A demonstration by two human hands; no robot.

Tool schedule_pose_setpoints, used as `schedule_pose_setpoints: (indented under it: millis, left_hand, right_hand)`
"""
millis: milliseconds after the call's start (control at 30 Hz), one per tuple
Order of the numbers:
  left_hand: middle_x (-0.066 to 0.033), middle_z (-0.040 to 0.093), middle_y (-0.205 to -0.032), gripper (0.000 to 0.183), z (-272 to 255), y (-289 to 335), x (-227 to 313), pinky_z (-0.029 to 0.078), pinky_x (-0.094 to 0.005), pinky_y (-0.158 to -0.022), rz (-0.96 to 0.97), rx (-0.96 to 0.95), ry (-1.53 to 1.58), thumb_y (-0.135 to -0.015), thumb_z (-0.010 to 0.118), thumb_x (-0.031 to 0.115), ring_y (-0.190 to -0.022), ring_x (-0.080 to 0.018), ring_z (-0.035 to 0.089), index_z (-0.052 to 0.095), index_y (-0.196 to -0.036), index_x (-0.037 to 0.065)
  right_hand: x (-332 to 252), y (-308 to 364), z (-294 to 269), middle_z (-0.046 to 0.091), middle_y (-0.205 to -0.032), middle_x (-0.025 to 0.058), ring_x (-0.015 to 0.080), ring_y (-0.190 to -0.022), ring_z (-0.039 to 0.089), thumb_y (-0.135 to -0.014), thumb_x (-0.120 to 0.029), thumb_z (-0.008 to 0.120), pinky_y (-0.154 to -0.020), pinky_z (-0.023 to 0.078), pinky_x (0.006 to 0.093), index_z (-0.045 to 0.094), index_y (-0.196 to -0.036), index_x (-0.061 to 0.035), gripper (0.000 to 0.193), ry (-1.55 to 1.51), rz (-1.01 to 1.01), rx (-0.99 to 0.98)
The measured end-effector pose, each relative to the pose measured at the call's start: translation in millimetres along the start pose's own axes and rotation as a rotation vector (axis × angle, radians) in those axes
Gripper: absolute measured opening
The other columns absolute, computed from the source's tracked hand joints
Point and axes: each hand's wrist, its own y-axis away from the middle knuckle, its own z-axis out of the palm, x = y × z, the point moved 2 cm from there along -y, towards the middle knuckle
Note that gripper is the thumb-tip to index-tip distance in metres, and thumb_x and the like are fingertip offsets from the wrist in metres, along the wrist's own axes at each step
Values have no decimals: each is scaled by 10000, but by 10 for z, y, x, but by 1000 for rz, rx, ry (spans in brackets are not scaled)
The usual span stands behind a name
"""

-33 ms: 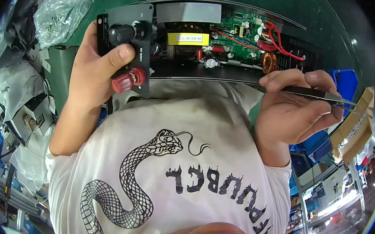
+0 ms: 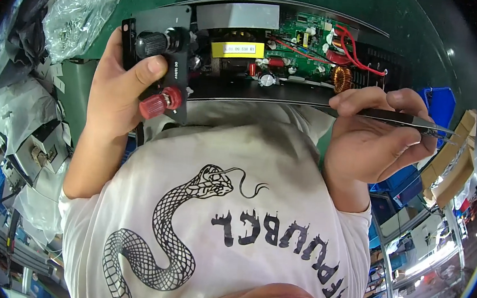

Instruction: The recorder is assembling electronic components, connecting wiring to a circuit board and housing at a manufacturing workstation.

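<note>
My left hand (image 2: 120, 90) is closed round a black end panel (image 2: 181, 42) at the left end of an open electronics case, its thumb lying between two screw terminals. One is a black binding post (image 2: 152, 44), the other a red binding post (image 2: 157, 105) nearer me. Inside the long black metal case (image 2: 299, 100) lie a green circuit board (image 2: 319, 34), a yellow-wrapped transformer (image 2: 237, 49), red wires (image 2: 365, 63) and a copper coil (image 2: 342, 78). My right hand (image 2: 373, 135) pinches dark tweezers (image 2: 405, 119), tips pointing right, with its fingertips by the case's near right edge.
Under the case spreads a green work surface (image 2: 419, 28). Clear plastic bags (image 2: 79, 19) lie at the far left, beside more wrapping (image 2: 21, 101) and a white box (image 2: 42, 152). A blue bin (image 2: 438, 107) and a cardboard box (image 2: 449, 167) stand at right.
The end panel and its two terminals have shifted slightly left with my left hand. My right hand keeps its place with the tweezers.
</note>
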Motion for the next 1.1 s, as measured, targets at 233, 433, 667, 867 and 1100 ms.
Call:
schedule_pose_setpoints:
  millis: [233, 433, 667, 867, 1100]
  left_hand:
    - [-160, 648, -1125, 533, -91, -28, -5, 605, -361, -780, -40, -51, 82, -836, 773, 136, -942, -245, 688, 487, -1258, -21]
    - [-147, 645, -1110, 533, -82, -25, 0, 606, -358, -776, -26, -30, 69, -840, 774, 150, -939, -240, 687, 486, -1252, -28]
    - [-140, 639, -1108, 515, -33, -2, 15, 606, -358, -770, -28, -29, 24, -854, 760, 149, -933, -231, 684, 482, -1247, -32]
    - [-136, 637, -1111, 519, -68, -25, 1, 597, -359, -799, -39, -20, 35, -856, 756, 151, -950, -227, 679, 481, -1257, -28]
    - [-156, 630, -1164, 573, -106, -28, 24, 587, -364, -837, -57, -65, 81, -854, 752, 136, -997, -240, 675, 455, -1317, -23]
  right_hand:
    - [-101, -47, 54, 456, -1029, 99, 280, -569, 569, -1039, -456, 386, -508, 559, 477, 314, -1182, -177, 322, -82, 55, -178]
    - [-88, -31, 80, 447, -1035, 100, 277, -564, 564, -1042, -439, 387, -529, 571, 487, 289, -1191, -207, 292, -62, 28, -152]
    - [-119, -9, 91, 456, -1052, 89, 281, -588, 579, -1039, -443, 396, -577, 583, 501, 292, -1216, -224, 300, -66, 61, -158]
    - [-117, -22, 74, 456, -1048, 65, 289, -603, 582, -1019, -485, 422, -597, 582, 511, 331, -1193, -219, 331, -64, 91, -184]
    - [-15, -13, -25, 463, -1053, 25, 261, -588, 555, -1015, -515, 393, -580, 578, 482, 423, -1152, -177, 367, -379, 11, -223]
